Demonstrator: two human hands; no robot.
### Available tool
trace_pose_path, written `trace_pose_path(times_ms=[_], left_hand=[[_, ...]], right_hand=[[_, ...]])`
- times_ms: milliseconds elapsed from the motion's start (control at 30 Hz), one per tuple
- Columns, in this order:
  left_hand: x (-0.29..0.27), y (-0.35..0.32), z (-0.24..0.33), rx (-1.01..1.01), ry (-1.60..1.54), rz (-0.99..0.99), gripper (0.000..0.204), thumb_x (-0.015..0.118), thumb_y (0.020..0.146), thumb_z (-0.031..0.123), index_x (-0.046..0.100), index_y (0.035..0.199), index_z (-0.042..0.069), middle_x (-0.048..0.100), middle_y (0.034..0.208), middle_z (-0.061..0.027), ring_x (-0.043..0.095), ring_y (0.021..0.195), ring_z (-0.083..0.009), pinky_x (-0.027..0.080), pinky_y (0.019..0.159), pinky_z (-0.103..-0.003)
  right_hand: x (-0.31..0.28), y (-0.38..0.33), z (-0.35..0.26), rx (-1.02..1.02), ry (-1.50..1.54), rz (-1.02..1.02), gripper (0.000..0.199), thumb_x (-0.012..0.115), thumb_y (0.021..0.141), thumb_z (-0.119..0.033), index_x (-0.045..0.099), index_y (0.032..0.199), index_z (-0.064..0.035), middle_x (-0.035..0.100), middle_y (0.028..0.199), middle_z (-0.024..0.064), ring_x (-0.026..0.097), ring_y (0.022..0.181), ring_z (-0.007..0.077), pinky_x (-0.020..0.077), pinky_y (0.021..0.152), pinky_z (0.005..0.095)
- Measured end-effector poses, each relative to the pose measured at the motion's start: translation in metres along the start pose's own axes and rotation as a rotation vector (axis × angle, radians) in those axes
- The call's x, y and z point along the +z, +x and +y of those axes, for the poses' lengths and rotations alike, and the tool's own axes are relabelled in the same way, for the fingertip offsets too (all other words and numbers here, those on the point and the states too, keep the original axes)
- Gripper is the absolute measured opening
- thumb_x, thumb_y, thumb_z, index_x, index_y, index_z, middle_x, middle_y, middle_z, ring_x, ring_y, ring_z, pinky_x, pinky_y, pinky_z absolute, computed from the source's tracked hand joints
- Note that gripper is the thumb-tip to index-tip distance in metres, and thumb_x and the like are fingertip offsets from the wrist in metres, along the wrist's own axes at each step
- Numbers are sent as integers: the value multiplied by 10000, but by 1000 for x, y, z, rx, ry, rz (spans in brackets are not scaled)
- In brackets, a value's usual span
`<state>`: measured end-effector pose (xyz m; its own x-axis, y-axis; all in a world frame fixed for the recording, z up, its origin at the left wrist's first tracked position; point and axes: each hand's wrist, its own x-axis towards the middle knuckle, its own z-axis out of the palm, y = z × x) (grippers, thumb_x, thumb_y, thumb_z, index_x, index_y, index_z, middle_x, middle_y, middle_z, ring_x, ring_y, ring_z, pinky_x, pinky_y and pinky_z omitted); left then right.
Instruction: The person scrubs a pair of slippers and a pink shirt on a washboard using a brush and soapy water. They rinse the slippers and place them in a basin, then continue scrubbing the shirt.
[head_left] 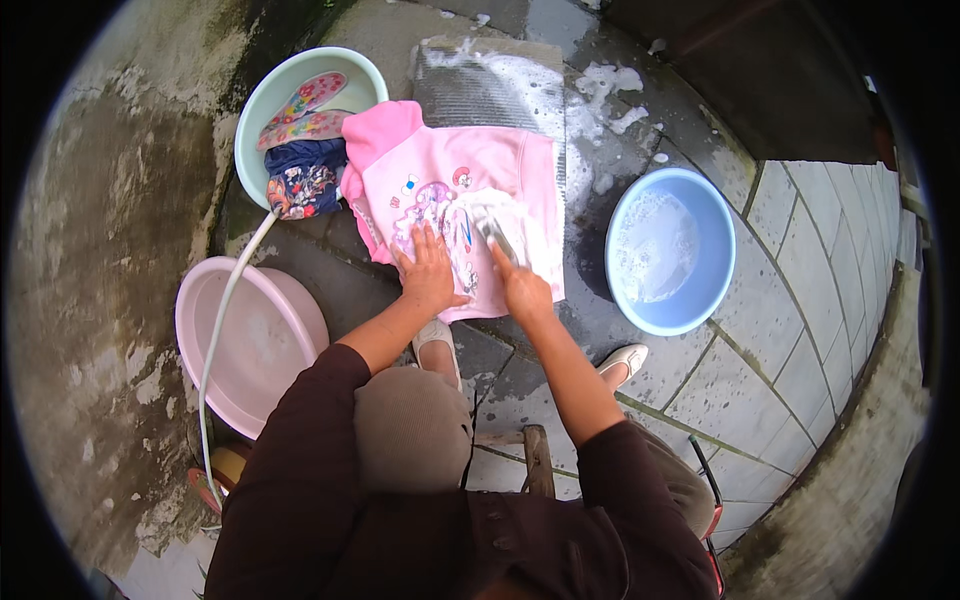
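Observation:
A pink hooded sweatshirt (520,160) with a printed cartoon front lies spread over a ridged washboard slab (490,85). My left hand (430,275) presses flat on the print, fingers stretched out. In my right hand (525,290) is a scrub brush (495,238), its bristles hidden against the cloth. White suds (508,212) cover the fabric around the brush. The sweatshirt's hood (385,130) hangs off the slab's left side, close to a pale green basin.
The pale green basin (375,75) holds dark patterned cloth (305,185) and floral pieces (310,100). A blue basin (728,240) with sudsy water stands at right. At left, a white hose (225,300) crosses a pink basin (185,320). Foam (610,85) wets the paving; a wall rises at left.

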<state>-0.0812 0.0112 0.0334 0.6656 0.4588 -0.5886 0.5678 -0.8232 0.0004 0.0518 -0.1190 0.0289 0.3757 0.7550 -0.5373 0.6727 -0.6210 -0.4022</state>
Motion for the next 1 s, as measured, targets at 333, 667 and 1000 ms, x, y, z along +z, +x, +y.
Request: trace_pose_path(times_ms=[333, 667, 1000], left_hand=[[9, -2, -5, -10, 20, 10, 1291, 721, 559, 719, 258, 1437, -105, 109, 1517, -329, 29, 1411, -502, 141, 976, -783], [15, 0, -2, 14, -179, 324, 991, 782, 638, 500, 395, 1376, -37, 284, 1456, -245, 173, 1394, -420, 123, 1043, -723], [23, 37, 9, 361, -38, 559, 109, 632, 735, 179, 612, 807, 99, 555, 834, -52, 533, 876, -208, 357, 796, -408]], right_hand=[[14, -30, 6, 53, 21, 76, 499, 432, 962, -230, 361, 1452, -292, 671, 828, 227, 671, 737, 387, 534, 687, 493], [4, 6, 41, 123, 220, 217, 560, 488, 963, -280, 281, 1483, -283, 675, 830, 201, 658, 785, 390, 502, 709, 483], [2, -3, 60, 352, 401, 501, 755, 631, 809, -155, 235, 1423, 32, 636, 1025, 281, 629, 925, 436, 490, 820, 484]])
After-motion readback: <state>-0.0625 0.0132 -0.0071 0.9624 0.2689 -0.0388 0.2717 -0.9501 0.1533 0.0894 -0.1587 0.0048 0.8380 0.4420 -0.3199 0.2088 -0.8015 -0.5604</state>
